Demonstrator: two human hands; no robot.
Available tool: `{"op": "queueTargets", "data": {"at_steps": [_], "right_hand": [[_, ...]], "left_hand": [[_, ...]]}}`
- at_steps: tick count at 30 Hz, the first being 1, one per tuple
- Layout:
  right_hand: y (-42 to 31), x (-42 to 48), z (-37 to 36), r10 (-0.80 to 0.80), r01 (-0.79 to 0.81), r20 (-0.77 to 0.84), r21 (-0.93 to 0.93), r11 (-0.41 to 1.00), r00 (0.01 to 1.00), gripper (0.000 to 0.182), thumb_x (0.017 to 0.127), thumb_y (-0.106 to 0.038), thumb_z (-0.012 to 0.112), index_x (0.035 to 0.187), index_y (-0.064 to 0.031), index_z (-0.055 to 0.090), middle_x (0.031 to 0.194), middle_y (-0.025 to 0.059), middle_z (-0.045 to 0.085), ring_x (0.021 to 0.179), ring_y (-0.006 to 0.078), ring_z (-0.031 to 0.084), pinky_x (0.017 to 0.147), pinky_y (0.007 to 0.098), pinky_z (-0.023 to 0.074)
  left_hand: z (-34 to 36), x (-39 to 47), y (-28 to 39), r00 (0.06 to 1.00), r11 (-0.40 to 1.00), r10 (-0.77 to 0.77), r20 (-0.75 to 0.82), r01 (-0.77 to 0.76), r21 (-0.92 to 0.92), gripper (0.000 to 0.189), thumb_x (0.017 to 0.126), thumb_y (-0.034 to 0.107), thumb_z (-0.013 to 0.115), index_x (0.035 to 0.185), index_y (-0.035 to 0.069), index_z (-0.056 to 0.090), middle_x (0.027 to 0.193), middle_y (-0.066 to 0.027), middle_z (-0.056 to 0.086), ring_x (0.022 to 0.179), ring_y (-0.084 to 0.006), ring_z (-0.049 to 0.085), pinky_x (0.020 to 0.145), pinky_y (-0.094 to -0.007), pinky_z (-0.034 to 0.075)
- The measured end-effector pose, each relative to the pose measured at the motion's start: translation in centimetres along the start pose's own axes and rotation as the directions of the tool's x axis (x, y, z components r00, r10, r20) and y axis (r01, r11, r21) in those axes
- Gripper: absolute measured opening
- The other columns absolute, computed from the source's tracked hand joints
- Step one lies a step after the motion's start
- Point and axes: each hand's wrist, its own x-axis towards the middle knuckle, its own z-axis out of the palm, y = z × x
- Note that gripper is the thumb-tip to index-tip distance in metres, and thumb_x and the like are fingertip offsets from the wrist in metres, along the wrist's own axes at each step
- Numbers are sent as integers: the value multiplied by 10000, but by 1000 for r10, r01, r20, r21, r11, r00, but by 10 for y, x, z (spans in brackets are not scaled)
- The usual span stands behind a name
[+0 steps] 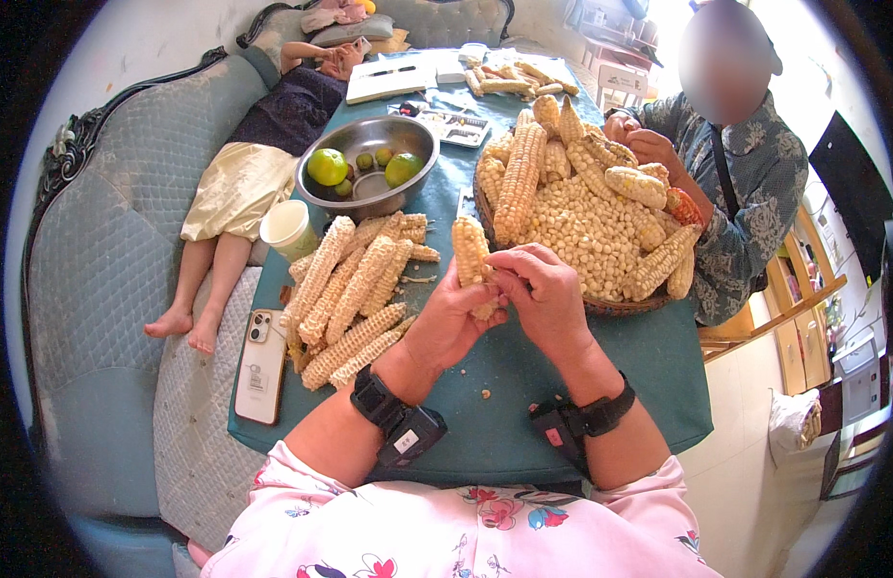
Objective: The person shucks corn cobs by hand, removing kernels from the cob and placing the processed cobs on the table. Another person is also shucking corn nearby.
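Observation:
An ear of dried corn (469, 244) stands nearly upright in my left hand (446, 329), held over the front of the table. My right hand (544, 296) touches the lower part of this ear with thumb and fingertips; whether a kernel is between them is hidden. Just beyond my right hand, a round woven basket (612, 308) is heaped with loose pale kernels (572, 224). Whole ears, such as a long orange-tinted one (520, 184), lie around and on the heap. Left of my hands is a pile of stripped corncobs (363, 282).
A metal bowl (331, 204) holds green citrus fruit (327, 167). Near it stand a paper cup (287, 225) and a smartphone (260, 368). More cobs (507, 85) lie at the far end. A co-worker (742, 173) sits at right; another person (273, 137) reclines on the sofa (128, 289).

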Motion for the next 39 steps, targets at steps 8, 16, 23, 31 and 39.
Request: {"op": "queueTargets", "data": {"at_steps": [8, 16, 23, 31, 39], "right_hand": [[-4, 0, -1, 232, -237, 91, 42, 971, 968, 194, 727, -121, 672, 865, -2, 605, 791, 129, 619, 711, 237, 619, 649, 314, 494], [12, -3, 4, 314, -335, 141, 161, 928, 939, 174, 748, -99, 641, 881, 10, 612, 768, 122, 643, 676, 175, 627, 621, 280, 494], [15, -2, 2, 367, -397, 159, 242, 885, 916, 147, 765, -95, 615, 863, 15, 618, 733, 67, 643, 655, 110, 600, 602, 245, 483], [1, 11, -22, 216, -219, -175, 3, 976, 961, 144, 776, -99, 607, 874, 5, 618, 784, 103, 637, 651, 195, 608, 609, 285, 492], [-32, 5, -70, 219, -168, 81, -406, 898, 972, 165, 796, -168, 586, 918, -57, 578, 772, 135, 616, 724, 306, 597, 666, 391, 471]], "left_hand": [[1, -1, 1, 991, 926, 42, -123, 7, 376, 353, 849, 172, 563, 1137, 105, 371, 906, -19, 531, 693, -102, 548, 552, -221, 468], [15, 0, -1, 807, 196, 581, 110, -269, 943, 503, 785, 82, 563, 1220, 54, 311, 1032, -194, 517, 986, -332, 545, 815, -398, 435], [10, 2, 2, 853, 319, 495, 167, -357, 878, 513, 780, 53, 558, 1224, 59, 302, 1005, -124, 507, 881, -241, 560, 771, -349, 456], [14, -2, 4, 982, 920, 189, -5, -176, 350, 352, 804, 51, 553, 1104, 104, 374, 817, -19, 498, 650, -99, 503, 537, -220, 421], [-3, 4, 12, 962, 960, 215, -170, -176, 219, 279, 799, 86, 544, 1047, 91, 415, 750, -31, 506, 585, -114, 493, 485, -226, 404]]}}
